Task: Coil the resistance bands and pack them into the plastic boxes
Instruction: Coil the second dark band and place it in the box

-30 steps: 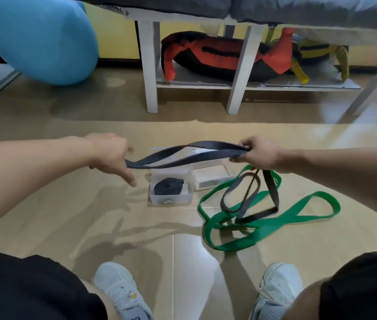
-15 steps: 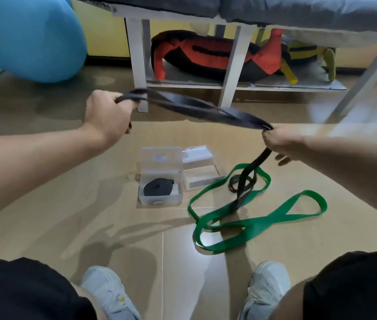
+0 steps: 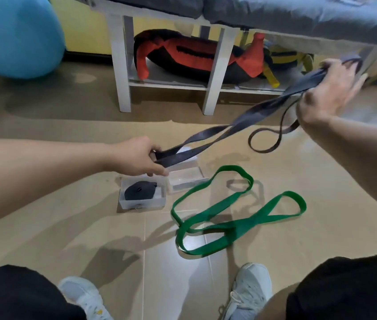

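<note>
A dark grey resistance band (image 3: 229, 129) stretches through the air between both hands. My left hand (image 3: 136, 159) grips its lower end just above the boxes. My right hand (image 3: 330, 91) holds the other end high at the right, and a loose loop hangs below it. A green band (image 3: 231, 215) lies tangled in loops on the floor. A clear plastic box (image 3: 142, 203) on the floor holds a coiled black band (image 3: 139, 190). A second clear box (image 3: 186, 179) lies beside it to the right, with nothing visible inside.
A white bench frame (image 3: 121, 65) with a grey cushion stands behind, red-black and yellow gear bags (image 3: 192, 58) on its lower shelf. A large blue ball (image 3: 14, 35) sits at the far left. My white shoes (image 3: 251, 289) are at the bottom on tan floor tiles.
My left hand dropped from high at the left to just above the boxes. My right hand rose up and to the right, lifting the grey band's hanging part off the green band.
</note>
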Motion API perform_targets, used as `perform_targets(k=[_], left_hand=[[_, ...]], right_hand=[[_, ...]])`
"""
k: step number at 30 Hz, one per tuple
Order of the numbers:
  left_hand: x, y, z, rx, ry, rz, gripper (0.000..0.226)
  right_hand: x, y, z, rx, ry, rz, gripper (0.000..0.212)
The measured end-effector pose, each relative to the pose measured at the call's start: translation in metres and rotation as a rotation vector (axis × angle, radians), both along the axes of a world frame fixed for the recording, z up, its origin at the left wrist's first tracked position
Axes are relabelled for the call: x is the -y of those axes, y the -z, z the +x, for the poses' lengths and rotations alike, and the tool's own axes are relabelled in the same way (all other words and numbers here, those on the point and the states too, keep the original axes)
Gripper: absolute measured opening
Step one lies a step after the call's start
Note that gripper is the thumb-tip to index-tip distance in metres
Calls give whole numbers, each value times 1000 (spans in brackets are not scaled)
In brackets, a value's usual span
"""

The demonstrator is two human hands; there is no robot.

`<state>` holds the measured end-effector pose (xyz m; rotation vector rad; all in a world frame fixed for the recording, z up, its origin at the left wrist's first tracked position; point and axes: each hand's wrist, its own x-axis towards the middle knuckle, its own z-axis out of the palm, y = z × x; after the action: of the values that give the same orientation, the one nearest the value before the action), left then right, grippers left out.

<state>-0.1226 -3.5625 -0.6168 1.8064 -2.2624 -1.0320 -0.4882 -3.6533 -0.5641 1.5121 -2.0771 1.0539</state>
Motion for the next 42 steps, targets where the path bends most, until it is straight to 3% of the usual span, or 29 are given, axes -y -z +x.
perform_targets(k=[4, 7, 9, 12, 14, 17, 22, 26, 31, 37, 40, 42], left_hand=[[2, 4, -17, -134, -13, 112, 16], [-1, 12, -18, -121, 14, 193, 21], [-5, 17, -16, -57, 22, 207, 24], [-9, 21, -8, -56, -14, 201, 25], [-10, 21, -1, -75, -13, 190, 24], [-12, 22, 5, -124, 5, 161, 18], [-17, 24, 0, -71, 43, 76, 21], [-17, 16, 0, -51, 48, 26, 28], [-16, 8, 1, -145, -4, 0, 25], [-14, -4, 2, -407, -87, 77, 17], [-13, -9, -2, -535, -134, 93, 11], [-13, -12, -4, -575, -154, 71, 11]], right_hand=[[-8, -6, -27, -259, 74, 77, 46], [-11, 9, -45, -493, 83, 340, 34], [-16, 18, -45, -532, 62, 691, 29], [-30, 36, -25, -557, 34, 1512, 35], [-37, 47, -12, -540, 53, 1690, 50], [-36, 56, 12, -477, -154, 1559, 71], [-43, 75, 96, -235, -767, 1366, 47], [-75, 96, 153, -64, -991, 1432, 60], [-89, 112, 170, 4, -1060, 1369, 56], [-87, 110, 173, 296, -1060, 1245, 71], [-83, 108, 173, 327, -1072, 1271, 58], [-81, 105, 174, 341, -1080, 1269, 35]])
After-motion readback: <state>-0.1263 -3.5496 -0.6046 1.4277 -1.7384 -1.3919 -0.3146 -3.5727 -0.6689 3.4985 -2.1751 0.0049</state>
